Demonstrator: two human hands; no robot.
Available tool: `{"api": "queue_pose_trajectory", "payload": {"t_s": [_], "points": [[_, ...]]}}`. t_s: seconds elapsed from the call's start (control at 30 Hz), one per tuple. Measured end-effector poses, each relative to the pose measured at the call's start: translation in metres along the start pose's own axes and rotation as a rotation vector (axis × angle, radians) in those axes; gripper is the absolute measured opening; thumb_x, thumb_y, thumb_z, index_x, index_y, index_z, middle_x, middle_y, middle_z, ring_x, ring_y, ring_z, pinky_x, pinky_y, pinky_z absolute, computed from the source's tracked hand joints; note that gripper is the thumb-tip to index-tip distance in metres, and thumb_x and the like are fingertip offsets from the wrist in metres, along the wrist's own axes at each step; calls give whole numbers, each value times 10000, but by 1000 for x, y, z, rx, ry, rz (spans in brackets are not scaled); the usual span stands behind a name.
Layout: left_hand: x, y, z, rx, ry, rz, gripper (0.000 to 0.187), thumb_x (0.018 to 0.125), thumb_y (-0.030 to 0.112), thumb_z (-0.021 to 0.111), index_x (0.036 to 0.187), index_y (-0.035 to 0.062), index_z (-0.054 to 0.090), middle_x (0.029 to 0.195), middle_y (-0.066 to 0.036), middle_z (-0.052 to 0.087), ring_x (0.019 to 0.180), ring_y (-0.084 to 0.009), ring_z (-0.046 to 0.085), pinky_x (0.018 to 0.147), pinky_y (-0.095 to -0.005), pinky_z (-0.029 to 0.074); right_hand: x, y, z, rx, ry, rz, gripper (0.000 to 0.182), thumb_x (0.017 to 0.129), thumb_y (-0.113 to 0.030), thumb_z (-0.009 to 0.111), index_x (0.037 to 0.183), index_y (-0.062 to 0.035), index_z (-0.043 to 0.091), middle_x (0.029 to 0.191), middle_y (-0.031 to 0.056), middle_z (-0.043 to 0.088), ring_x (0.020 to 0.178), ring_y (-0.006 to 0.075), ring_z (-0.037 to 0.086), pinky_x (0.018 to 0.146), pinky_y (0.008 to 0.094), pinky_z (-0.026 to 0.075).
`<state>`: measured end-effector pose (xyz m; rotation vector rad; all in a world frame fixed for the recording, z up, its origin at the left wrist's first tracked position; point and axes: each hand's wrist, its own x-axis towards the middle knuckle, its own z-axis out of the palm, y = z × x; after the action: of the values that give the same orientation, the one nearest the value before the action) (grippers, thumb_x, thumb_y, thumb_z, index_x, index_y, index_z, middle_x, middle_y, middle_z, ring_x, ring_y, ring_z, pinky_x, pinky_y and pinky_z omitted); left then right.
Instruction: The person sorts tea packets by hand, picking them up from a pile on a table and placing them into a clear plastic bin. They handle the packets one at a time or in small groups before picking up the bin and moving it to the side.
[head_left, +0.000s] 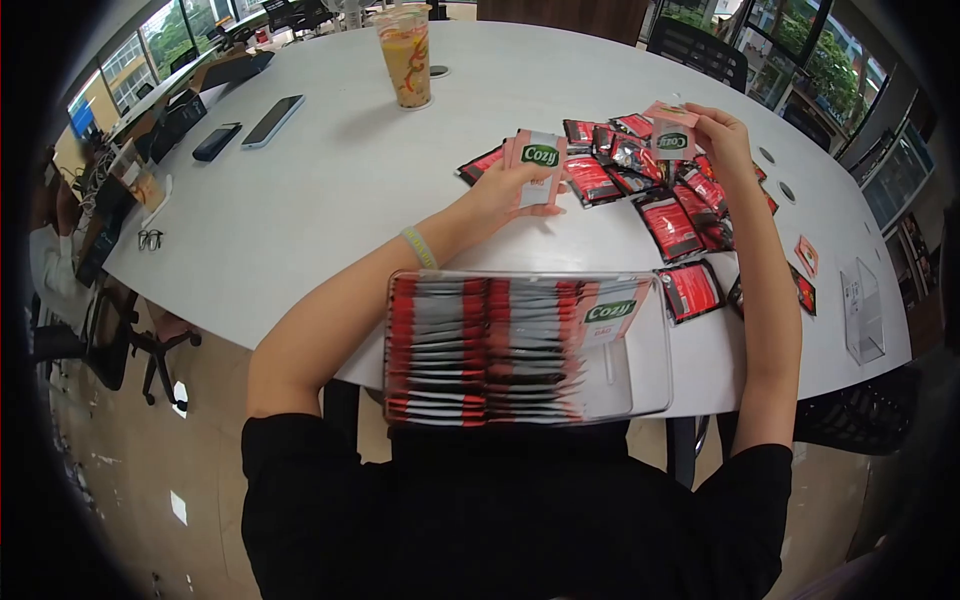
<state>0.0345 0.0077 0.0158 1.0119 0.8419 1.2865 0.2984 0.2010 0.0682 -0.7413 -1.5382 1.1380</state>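
Note:
My left hand (488, 200), with a wristband at its wrist, is closed on pink-and-white Cozy tea sachets (540, 165), which look like a small stack. My right hand (726, 142) pinches one Cozy tea sachet (672, 138), its lettering upside down, above a loose pile of red-and-black sachets (668, 225). Close to my body stands a clear plastic box (652, 370) at the table's near edge. Tightly packed rows of sachets (435, 345) fill most of it, and one Cozy sachet (608, 312) leans face-out at its right end.
On the white table (330, 215) stand a cup of orange drink (405, 60), a phone (272, 122), a small dark case (217, 142) and glasses (150, 239). A clear plastic tray (862, 310) lies at the right edge. Chairs surround the table; a person sits far left.

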Motion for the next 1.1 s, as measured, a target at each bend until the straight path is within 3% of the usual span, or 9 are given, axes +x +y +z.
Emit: {"api": "queue_pose_trajectory", "payload": {"t_s": [0.13, 0.37, 0.43, 0.57, 0.63, 0.73, 0.87, 0.97, 1.1], "points": [[-1, -1, 1, 64, -3, 26, 495, 865, 221, 573, 1247, 42, 313, 1147, -124, 492, 1070, -211, 516, 849, -370, 505, -37, -3, 47, 124, -79, 89, 211, 822, -19, 554, 1000, 79, 610, 908, 142, 646, 792, 174, 642, 741, 251, 524], [-1, -5, 3, 106, -17, 126, 579, 829, 196, 641, 1255, 109, 259, 1148, -69, 469, 1052, -160, 501, 868, -355, 492, -74, 6, 118, 416, 113, 124, 176, 817, 7, 547, 967, 88, 588, 925, 143, 611, 852, 192, 618, 765, 259, 523], [4, -10, 0, 150, -9, 199, 527, 787, 221, 692, 1199, 92, 390, 1104, -29, 494, 1013, -122, 525, 804, -283, 507, -75, 14, 126, 451, 147, 126, 156, 816, 13, 544, 949, 82, 590, 908, 134, 614, 834, 188, 621, 753, 256, 525], [3, -9, 1, 98, 68, 226, 506, 789, 168, 679, 1193, 78, 389, 1112, -40, 491, 1019, -142, 530, 799, -294, 513, -86, 15, 137, 317, -4, 142, 124, 806, 5, 568, 916, 57, 595, 855, 98, 617, 772, 153, 625, 699, 231, 528], [7, -10, -6, 93, 76, 222, 475, 827, 103, 603, 1218, 89, 332, 1203, -80, 483, 1028, -174, 550, 852, -352, 503, -94, 10, 136, 247, -24, 153, 86, 813, -43, 601, 865, 26, 600, 827, 80, 615, 750, 120, 622, 673, 211, 525], [11, -10, -10, 57, 146, 149, 378, 842, 105, 565, 1177, 48, 399, 1132, -89, 539, 966, -177, 583, 828, -354, 518, -96, 7, 123, 148, -88, 226, 93, 856, -101, 589, 892, -15, 583, 873, 70, 616, 765, 125, 622, 690, 216, 524], [12, -11, -13, 64, 248, 151, 301, 863, 125, 537, 1135, 26, 453, 1080, -81, 569, 949, -170, 589, 817, -346, 523, -96, 5, 114, 145, -110, 254, 117, 880, -157, 572, 912, -44, 563, 902, 56, 605, 793, 114, 610, 701, 227, 527], [12, -11, -12, 26, 241, 125, 300, 866, 135, 538, 1136, 35, 455, 1074, -72, 571, 945, -165, 593, 804, -346, 526, -90, 4, 109, 169, -74, 178, 164, 917, -221, 508, 923, -60, 536, 1019, 51, 582, 938, 118, 568, 801, 308, 508], [13, -12, -12, 16, 178, 141, 309, 866, 159, 550, 1139, 49, 455, 1062, -68, 575, 938, -167, 598, 785, -357, 532, -93, -9, 101, 306, -101, 88, 163, 890, -213, 545, 955, -64, 546, 970, 39, 584, 883, 113, 564, 804, 296, 482]]}}
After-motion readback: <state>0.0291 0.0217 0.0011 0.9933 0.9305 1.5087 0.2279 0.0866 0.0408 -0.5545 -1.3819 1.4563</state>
